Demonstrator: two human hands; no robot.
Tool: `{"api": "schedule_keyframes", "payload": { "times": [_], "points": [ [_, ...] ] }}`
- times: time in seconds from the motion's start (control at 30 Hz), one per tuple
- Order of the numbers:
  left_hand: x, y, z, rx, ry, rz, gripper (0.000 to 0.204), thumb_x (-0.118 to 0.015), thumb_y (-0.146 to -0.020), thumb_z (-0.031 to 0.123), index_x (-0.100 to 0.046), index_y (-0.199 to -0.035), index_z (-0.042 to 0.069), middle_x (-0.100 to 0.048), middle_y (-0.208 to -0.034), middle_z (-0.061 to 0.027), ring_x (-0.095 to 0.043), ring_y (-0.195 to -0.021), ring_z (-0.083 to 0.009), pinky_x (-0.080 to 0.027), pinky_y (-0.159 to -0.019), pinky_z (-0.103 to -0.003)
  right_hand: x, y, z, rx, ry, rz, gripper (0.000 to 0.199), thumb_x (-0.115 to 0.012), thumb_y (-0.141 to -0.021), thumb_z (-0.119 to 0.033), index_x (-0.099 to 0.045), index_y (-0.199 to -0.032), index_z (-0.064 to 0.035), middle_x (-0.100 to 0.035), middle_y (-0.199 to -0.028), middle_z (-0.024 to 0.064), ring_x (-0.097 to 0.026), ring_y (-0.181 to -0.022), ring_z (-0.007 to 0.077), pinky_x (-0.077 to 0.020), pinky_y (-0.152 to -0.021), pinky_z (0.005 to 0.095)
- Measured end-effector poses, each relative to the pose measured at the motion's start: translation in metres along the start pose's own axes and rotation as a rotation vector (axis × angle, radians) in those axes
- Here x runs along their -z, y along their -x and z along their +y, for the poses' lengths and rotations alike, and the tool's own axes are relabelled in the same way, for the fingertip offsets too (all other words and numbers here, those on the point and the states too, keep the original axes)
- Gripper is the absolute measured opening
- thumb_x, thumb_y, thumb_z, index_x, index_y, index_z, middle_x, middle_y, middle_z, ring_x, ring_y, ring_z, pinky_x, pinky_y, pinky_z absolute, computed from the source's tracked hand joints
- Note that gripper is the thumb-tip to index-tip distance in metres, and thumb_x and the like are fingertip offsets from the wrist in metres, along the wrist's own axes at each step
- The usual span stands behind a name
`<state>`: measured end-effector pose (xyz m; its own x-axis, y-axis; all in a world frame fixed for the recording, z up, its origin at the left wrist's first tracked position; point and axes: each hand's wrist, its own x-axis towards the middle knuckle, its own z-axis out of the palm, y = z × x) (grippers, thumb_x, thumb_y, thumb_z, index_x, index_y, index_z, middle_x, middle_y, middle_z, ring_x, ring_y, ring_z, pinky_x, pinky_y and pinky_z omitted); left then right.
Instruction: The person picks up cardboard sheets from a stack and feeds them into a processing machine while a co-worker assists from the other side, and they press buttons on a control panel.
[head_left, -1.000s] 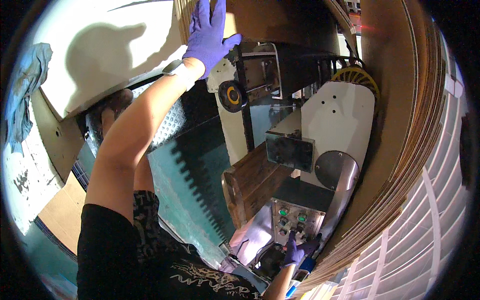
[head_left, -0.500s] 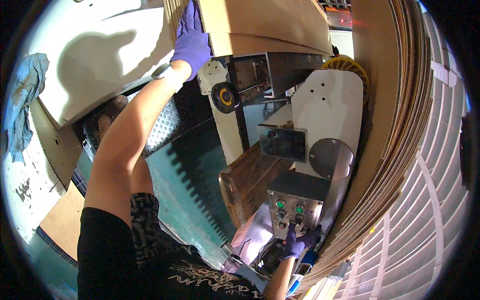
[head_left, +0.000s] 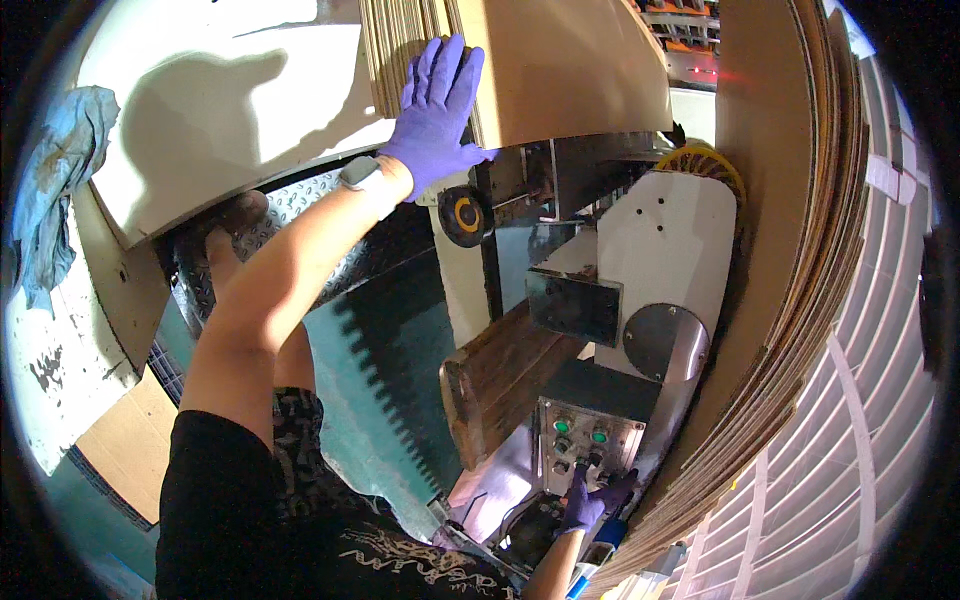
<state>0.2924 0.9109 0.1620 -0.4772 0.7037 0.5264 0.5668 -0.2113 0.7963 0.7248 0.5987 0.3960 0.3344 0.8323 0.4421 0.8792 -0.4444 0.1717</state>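
Head view, looking down along the person's body. The left hand [head_left: 432, 110], in a purple glove, is raised with fingers spread flat and pressed against the edges of a stack of cardboard sheets [head_left: 420, 50] at the top of the frame; it grips nothing, only bears on the stack with the open palm. A broad brown cardboard sheet [head_left: 570, 70] lies just to the right of that hand, touching the stack. A watch [head_left: 362, 175] sits on the left wrist.

The right hand [head_left: 585, 500], also gloved in purple, is low in the frame, well apart from the cardboard stack, with its fingertips at the lower edge of a grey control panel [head_left: 585, 445] carrying green and dark buttons. Whether a finger is pressing a button cannot be determined; the hand is partly curled and holds nothing visible.

Between the two hands stands a white machine housing [head_left: 665, 255] with a black-and-yellow roller [head_left: 466, 215]. A further pile of cardboard sheets [head_left: 800, 330] curves along the right side. A blue rag [head_left: 55, 190] hangs at far left.
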Motion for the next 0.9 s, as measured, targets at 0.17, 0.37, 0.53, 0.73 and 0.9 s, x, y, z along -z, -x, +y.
{"api": "schedule_keyframes", "payload": {
  "times": [0.17,0.37,0.53,0.73,0.9],
  "points": [
    [-0.014,-0.016,-0.011,0.064,0.092,0.234,0.089,-0.066,-0.080,0.023,-0.013,-0.145,-0.004,-0.018,-0.148,-0.0278,-0.017,-0.140,-0.0425,-0.016,-0.115,-0.044,-0.005,0.002,0.005,-0.066,-0.109,0.019,0.109,-0.083,-0.068,-0.039,-0.018,-0.147,-0.0008,-0.020,-0.152,0.0214,-0.025,-0.138,0.0308,-0.0229,-0.112,0.0370],
    [-0.014,-0.009,-0.015,0.039,0.061,0.158,0.092,-0.066,-0.083,0.032,-0.010,-0.147,-0.003,-0.015,-0.150,-0.0283,-0.015,-0.141,-0.0413,-0.016,-0.115,-0.044,0.011,-0.001,-0.030,-0.532,-0.056,-0.230,0.097,-0.080,-0.070,-0.046,-0.036,-0.140,0.0034,-0.040,-0.138,0.0217,-0.049,-0.114,0.0268,-0.0424,-0.091,0.0338],
    [-0.015,-0.013,-0.018,0.083,0.042,0.146,0.098,-0.067,-0.082,0.043,-0.011,-0.147,-0.004,-0.010,-0.152,-0.0268,-0.013,-0.142,-0.0405,-0.016,-0.116,-0.044,-0.019,-0.001,0.068,-0.452,-0.227,-0.210,0.083,-0.079,-0.071,-0.041,-0.045,-0.132,0.0037,-0.055,-0.118,0.0168,-0.057,-0.069,0.0183,-0.0488,-0.061,0.0292],
    [-0.013,-0.012,-0.023,0.084,-0.005,0.143,0.096,-0.065,-0.084,0.044,-0.009,-0.147,-0.001,-0.012,-0.152,-0.0260,-0.014,-0.142,-0.0378,-0.017,-0.115,-0.044,0.010,-0.010,-0.046,-0.126,-0.507,-0.115,0.083,-0.078,-0.076,-0.019,-0.030,-0.142,-0.0009,-0.046,-0.133,0.0148,-0.049,-0.097,0.0211,-0.0396,-0.080,0.0338],
    [-0.031,-0.005,-0.023,0.138,-0.073,0.190,0.101,-0.070,-0.078,0.043,-0.011,-0.147,-0.003,-0.014,-0.150,-0.0294,-0.016,-0.140,-0.0424,-0.019,-0.115,-0.046,0.005,-0.023,-0.086,0.160,-0.229,0.111,0.071,-0.076,-0.078,-0.017,-0.040,-0.136,-0.0010,-0.044,-0.136,0.0175,-0.043,-0.123,0.0268,-0.0356,-0.103,0.0398]
  ]
}}
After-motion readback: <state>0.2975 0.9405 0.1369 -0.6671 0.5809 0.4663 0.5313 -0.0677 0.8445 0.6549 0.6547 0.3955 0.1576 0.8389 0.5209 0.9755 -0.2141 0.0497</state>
